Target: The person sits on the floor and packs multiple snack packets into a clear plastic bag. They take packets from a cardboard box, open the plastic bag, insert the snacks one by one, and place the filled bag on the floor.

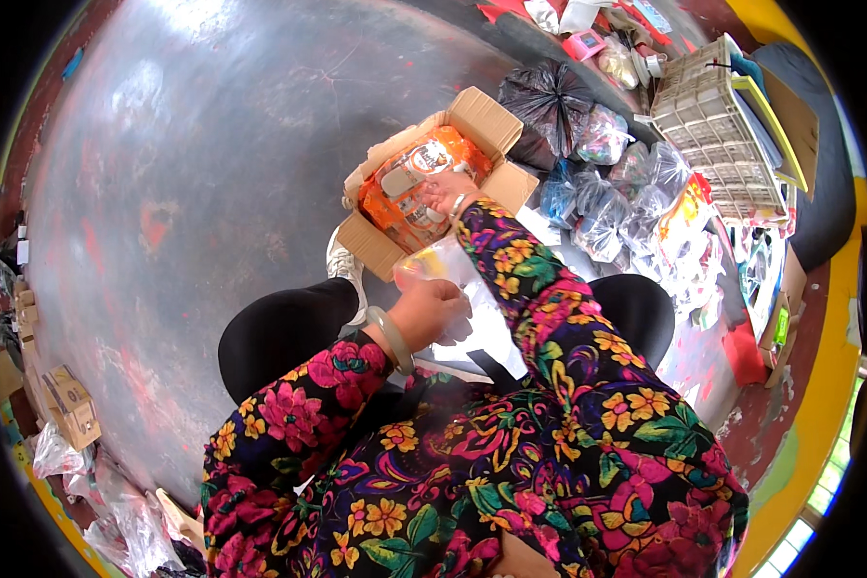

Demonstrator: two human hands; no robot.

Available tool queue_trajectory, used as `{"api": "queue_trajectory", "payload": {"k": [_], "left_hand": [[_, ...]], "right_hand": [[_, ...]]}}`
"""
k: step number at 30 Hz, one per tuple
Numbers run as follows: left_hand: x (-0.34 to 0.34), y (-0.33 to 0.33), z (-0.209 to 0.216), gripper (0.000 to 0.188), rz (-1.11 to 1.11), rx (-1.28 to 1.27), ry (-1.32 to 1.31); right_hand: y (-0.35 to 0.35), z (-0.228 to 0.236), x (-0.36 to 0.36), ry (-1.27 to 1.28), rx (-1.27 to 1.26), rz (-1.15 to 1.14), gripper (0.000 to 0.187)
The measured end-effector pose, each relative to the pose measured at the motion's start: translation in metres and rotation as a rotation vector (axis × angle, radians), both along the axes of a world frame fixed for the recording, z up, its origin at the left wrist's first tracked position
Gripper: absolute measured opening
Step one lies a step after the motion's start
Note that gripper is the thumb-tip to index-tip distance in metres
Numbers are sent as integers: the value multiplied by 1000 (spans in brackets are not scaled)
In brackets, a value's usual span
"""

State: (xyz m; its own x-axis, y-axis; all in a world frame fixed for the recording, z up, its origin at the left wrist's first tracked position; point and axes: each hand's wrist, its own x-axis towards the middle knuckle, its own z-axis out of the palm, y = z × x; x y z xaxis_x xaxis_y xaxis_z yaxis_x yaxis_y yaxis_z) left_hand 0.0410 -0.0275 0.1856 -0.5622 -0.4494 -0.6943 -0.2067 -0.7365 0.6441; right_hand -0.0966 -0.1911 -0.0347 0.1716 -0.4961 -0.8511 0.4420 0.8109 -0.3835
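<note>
An open cardboard box (376, 246) stands on the floor in front of me with its flaps folded out. Inside lies an orange printed plastic package (405, 197) that fills most of the box. My right hand (448, 193) reaches over the box's right side, its fingers extended against the package. Nearer to me, my left hand (429, 313) is closed on a clear plastic bag (443, 262) with a yellow patch. The bag lies between my hands, just below the box; its lower part blends into bright white material.
Right of the box sit a black garbage bag (546, 101) and several filled clear bags (615, 217). A slatted crate (708, 130) stands farther right. My white shoe (345, 268) is beside the box's left flap. Small cartons (70, 407) line the left wall.
</note>
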Motion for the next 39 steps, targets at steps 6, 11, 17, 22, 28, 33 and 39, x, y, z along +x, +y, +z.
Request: {"api": "queue_trajectory", "payload": {"k": [6,11,17,22,28,33,39], "left_hand": [[1,-2,-6,21,32,-51,-12],[3,-7,-3,21,68,-21,-56],[3,-2,-9,21,32,-81,-49],[-5,-6,-10,22,-22,-75,-25],[-5,-5,-10,23,-66,-106,-53],[-7,-2,-15,23,-87,-145,-42],[-17,-4,-10,23,-153,-154,-21]], "right_hand": [[-22,-32,45,244,-1,-162,13],[-24,-9,51,160,108,-307,12],[-15,17,39,210,-9,-129,21],[1,-2,-29,219,-171,-199,26],[39,50,-65,-113,-308,-304,24],[39,47,-76,-124,-364,-481,24],[38,-68,-72,491,-670,13,21]]}}
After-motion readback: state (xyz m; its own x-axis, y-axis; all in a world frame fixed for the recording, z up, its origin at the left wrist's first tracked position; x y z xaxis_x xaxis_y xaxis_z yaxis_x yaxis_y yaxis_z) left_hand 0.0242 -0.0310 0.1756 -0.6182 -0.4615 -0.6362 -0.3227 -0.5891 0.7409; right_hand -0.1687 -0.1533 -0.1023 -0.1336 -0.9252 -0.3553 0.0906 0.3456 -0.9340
